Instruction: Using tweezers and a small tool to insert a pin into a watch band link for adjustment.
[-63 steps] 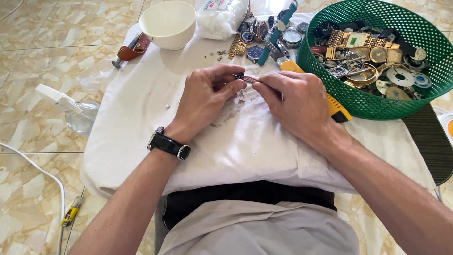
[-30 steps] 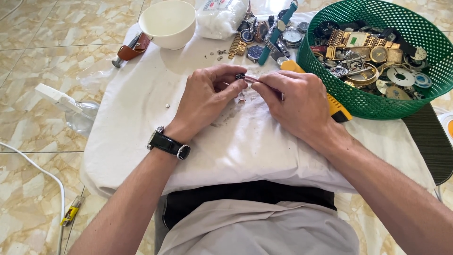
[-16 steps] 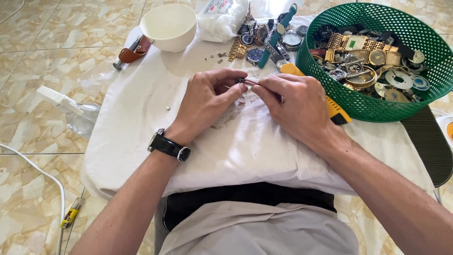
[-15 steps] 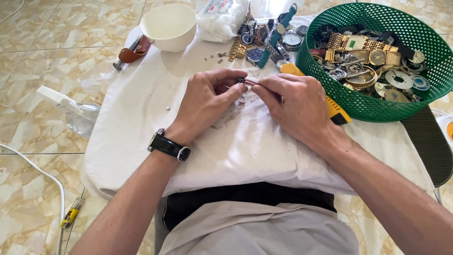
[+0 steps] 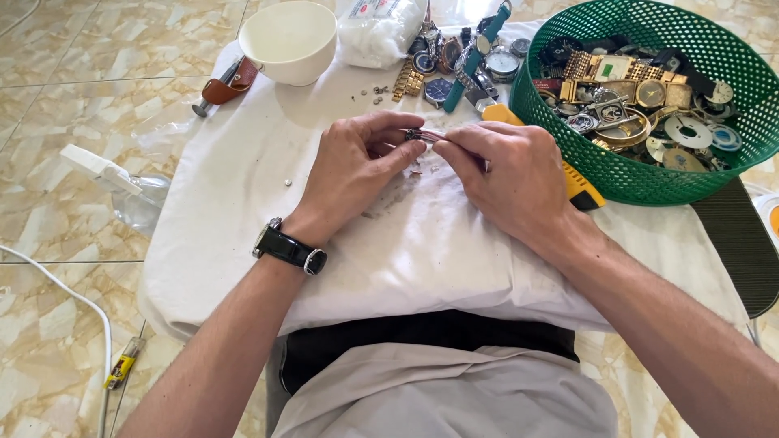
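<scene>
Left hand and right hand pinch a small dark watch part over a white cloth. White bowl at 11 o'clock; green basket of watch pieces at 2 o'clock.

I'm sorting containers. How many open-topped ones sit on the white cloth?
2. A round white bowl at the cloth's far left, and a green plastic mesh basket of watch parts at the far right. None seem hidden.
</scene>
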